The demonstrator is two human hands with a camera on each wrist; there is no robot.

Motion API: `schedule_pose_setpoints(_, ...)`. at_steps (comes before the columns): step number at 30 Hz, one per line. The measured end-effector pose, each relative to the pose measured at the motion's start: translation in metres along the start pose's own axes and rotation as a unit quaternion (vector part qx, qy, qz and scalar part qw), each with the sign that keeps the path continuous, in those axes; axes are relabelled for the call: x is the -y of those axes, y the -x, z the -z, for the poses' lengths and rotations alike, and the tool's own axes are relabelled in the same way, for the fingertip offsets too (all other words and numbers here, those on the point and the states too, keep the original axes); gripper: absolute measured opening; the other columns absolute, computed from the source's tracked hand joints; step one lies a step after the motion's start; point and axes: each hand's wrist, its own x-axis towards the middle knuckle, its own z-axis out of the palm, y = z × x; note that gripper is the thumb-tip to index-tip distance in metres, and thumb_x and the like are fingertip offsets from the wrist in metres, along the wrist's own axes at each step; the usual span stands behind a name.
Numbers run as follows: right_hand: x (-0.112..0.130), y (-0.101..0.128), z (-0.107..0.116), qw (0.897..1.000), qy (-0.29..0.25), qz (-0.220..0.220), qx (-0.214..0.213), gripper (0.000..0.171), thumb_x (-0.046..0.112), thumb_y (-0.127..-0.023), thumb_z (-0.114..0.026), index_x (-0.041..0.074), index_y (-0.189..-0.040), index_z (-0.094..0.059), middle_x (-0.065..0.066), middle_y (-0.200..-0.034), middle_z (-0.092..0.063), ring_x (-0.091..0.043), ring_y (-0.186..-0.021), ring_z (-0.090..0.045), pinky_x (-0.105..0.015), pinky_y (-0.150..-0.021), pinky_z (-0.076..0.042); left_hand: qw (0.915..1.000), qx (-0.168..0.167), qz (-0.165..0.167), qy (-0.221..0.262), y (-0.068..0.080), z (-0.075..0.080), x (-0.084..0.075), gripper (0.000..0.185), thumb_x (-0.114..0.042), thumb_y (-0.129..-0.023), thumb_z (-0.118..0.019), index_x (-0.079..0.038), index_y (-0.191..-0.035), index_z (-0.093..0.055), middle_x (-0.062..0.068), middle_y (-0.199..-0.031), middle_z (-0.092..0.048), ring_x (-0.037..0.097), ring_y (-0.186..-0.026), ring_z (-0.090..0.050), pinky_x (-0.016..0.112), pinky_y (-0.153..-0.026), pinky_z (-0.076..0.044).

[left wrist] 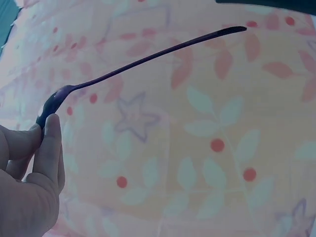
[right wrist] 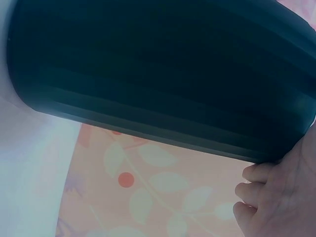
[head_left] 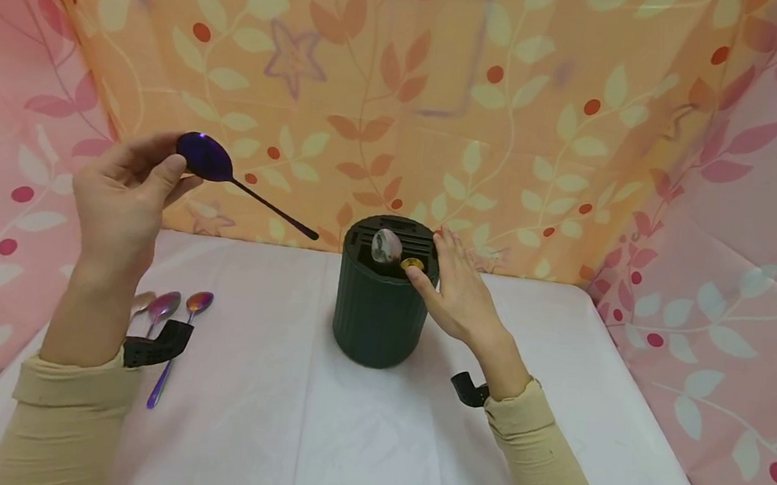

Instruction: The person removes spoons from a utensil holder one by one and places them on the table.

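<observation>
My left hand (head_left: 125,195) is raised above the left side of the table and pinches a dark purple spoon (head_left: 205,157) by its bowl, between thumb and fingers. The spoon's thin handle slants down to the right, its end short of a dark green utensil holder (head_left: 379,313); the left wrist view shows the handle in full. My right hand (head_left: 463,291) rests against the holder's right rim, fingers extended along it and thumb at the front edge. A silver spoon (head_left: 386,247) and a gold spoon (head_left: 412,263) show their bowls in the holder's opening.
On the white tablecloth (head_left: 254,434) at left lie several spoons, among them a rainbow-coloured spoon (head_left: 160,384) and a pinkish-purple spoon (head_left: 165,304), partly hidden behind my left wrist. A slotted insert covers the holder's back half. Patterned orange and pink curtains surround the table.
</observation>
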Motion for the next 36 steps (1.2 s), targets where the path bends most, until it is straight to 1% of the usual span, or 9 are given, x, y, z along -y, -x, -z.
schedule_pose_setpoints(4, -0.001, -0.001, 0.001, 1.0, 0.003, 0.002, -0.001, 0.097, 0.076, -0.102, -0.026, 0.005, -0.167, -0.014, -0.009, -0.175, -0.007, -0.024, -0.161, -0.001, -0.058, -0.127, -0.015, 0.9977, 0.026, 0.024, -0.058, -0.005, 0.015, 0.003, 0.027, 0.013, -0.088, -0.073, 0.017, -0.114, -0.07, 0.014, -0.098, -0.076, 0.019, -0.079, -0.075, 0.028, -0.077, -0.061)
schedule_pose_setpoints(7, -0.001, -0.001, 0.002, 1.0, 0.006, 0.003, -0.002, 0.097, 0.076, -0.102, -0.027, 0.004, -0.166, -0.015, -0.009, -0.175, -0.007, -0.023, -0.161, -0.001, -0.057, -0.127, -0.014, 0.9811, 0.063, 0.064, -0.172, -0.01, 0.033, 0.006, 0.023, 0.01, -0.093, -0.07, 0.01, -0.115, -0.074, 0.003, -0.097, -0.077, 0.011, -0.08, -0.075, 0.021, -0.076, -0.06)
schedule_pose_setpoints(9, -0.001, -0.001, 0.002, 1.0, 0.005, 0.003, -0.004, 0.098, 0.077, -0.102, -0.027, 0.004, -0.166, -0.016, -0.008, -0.175, -0.007, -0.023, -0.161, -0.001, -0.057, -0.128, -0.014, 0.9549, 0.099, 0.099, -0.262, -0.015, 0.047, 0.008, 0.023, 0.005, -0.097, -0.067, 0.005, -0.119, -0.074, -0.007, -0.096, -0.077, 0.006, -0.08, -0.074, 0.017, -0.077, -0.059)
schedule_pose_setpoints(13, -0.001, -0.001, 0.002, 1.0, 0.004, 0.003, -0.006, 0.098, 0.077, -0.102, -0.027, 0.003, -0.166, -0.017, -0.009, -0.175, -0.009, -0.023, -0.161, -0.001, -0.056, -0.128, -0.014, 0.8839, 0.182, 0.179, -0.392, -0.025, 0.068, 0.014, 0.029, -0.007, -0.104, -0.063, 0.004, -0.13, -0.068, -0.021, -0.095, -0.074, -0.001, -0.082, -0.073, 0.012, -0.078, -0.056)
schedule_pose_setpoints(17, -0.001, -0.001, 0.002, 1.0, 0.004, 0.003, -0.004, 0.098, 0.077, -0.102, -0.027, 0.004, -0.166, -0.016, -0.009, -0.175, -0.007, -0.024, -0.161, -0.001, -0.057, -0.128, -0.014, 0.8421, 0.256, 0.246, -0.406, -0.032, 0.085, 0.027, 0.036, -0.007, -0.106, -0.06, 0.01, -0.137, -0.059, -0.022, -0.1, -0.073, -0.002, -0.089, -0.072, 0.014, -0.081, -0.057)
schedule_pose_setpoints(23, -0.001, 0.0, 0.001, 1.0, 0.003, 0.003, -0.005, 0.097, 0.077, -0.102, -0.027, 0.004, -0.166, -0.016, -0.009, -0.175, -0.008, -0.023, -0.161, -0.001, -0.055, -0.128, -0.013, 0.808, 0.312, 0.307, -0.394, -0.034, 0.102, 0.05, 0.036, -0.005, -0.105, -0.061, 0.004, -0.139, -0.063, -0.016, -0.12, -0.067, -0.002, -0.103, -0.066, 0.022, -0.086, -0.059)
schedule_pose_setpoints(29, -0.002, 0.0, -0.001, 1.0, 0.004, 0.007, -0.008, 0.098, 0.077, -0.102, -0.027, 0.003, -0.166, -0.017, -0.009, -0.175, -0.008, -0.024, -0.161, -0.001, -0.054, -0.128, -0.013, 0.7679, 0.329, 0.392, -0.384, -0.03, 0.117, 0.071, 0.039, -0.001, -0.106, -0.057, 0.019, -0.139, -0.052, 0.012, -0.119, -0.07, 0.008, -0.09, -0.072, 0.026, -0.085, -0.061)
schedule_pose_setpoints(32, -0.002, -0.001, -0.002, 1.0, 0.004, 0.007, -0.009, 0.098, 0.077, -0.102, -0.027, 0.003, -0.166, -0.018, -0.008, -0.175, -0.007, -0.023, -0.161, -0.002, -0.053, -0.129, -0.013, 0.7572, 0.328, 0.408, -0.39, -0.028, 0.123, 0.08, 0.04, 0.0, -0.107, -0.054, 0.021, -0.141, -0.049, 0.017, -0.117, -0.071, 0.01, -0.088, -0.072, 0.027, -0.085, -0.061)
schedule_pose_setpoints(36, -0.002, -0.001, -0.002, 1.0, 0.002, 0.006, -0.006, 0.098, 0.077, -0.102, -0.027, 0.003, -0.166, -0.017, -0.007, -0.175, -0.007, -0.022, -0.161, -0.001, -0.052, -0.129, -0.011, 0.7524, 0.319, 0.41, -0.405, -0.027, 0.134, 0.092, 0.04, 0.001, -0.106, -0.053, 0.02, -0.141, -0.049, 0.009, -0.11, -0.072, 0.008, -0.085, -0.07, 0.024, -0.082, -0.061)
